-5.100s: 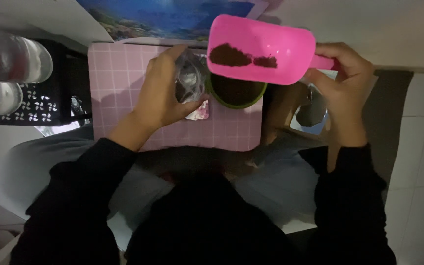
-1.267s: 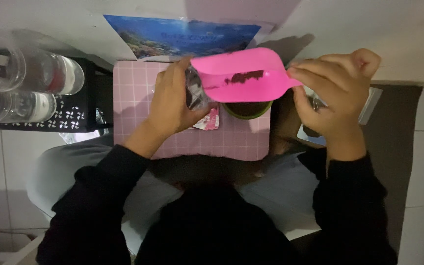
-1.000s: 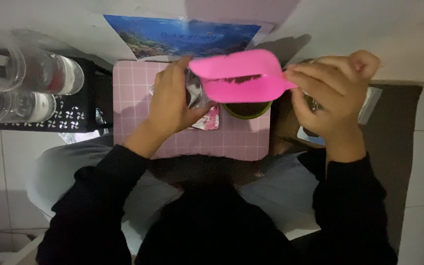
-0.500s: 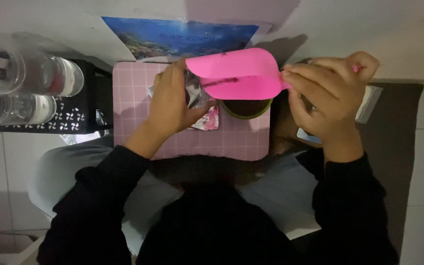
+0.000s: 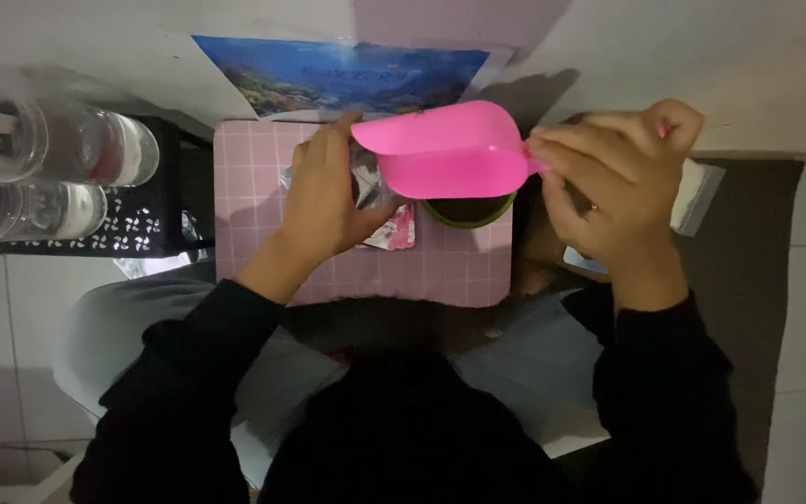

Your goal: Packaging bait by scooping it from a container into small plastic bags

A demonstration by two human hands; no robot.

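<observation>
One pink scoop [image 5: 445,149] is held by its handle in the right hand [image 5: 622,191], the fingers pressed together around the handle end; the scoop is turned so that its back faces the camera, and what it carries cannot be seen. Its bowl lies to the left of that hand, directly above one green-rimmed cup [image 5: 468,210] with dark contents, which is partly covered by it. One small clear bag [image 5: 366,182] is gripped by the left hand [image 5: 328,201], fingers curled about it, just left of the scoop's mouth and touching or nearly touching it; which of the two cannot be told. Below that hand's fingertips one small pink-and-white packet [image 5: 396,231] is seen. All these rest over one pink checked board [image 5: 254,187] that is laid across the lap. Beyond both hands one picture of an underwater scene [image 5: 347,75] lies flat. Well to the left of the left hand, clear plastic cups [image 5: 11,135] are stacked in two rows on one black perforated rack [image 5: 142,229]. Just right of the right hand, one clear flat pouch [image 5: 697,196] is partly hidden.
</observation>
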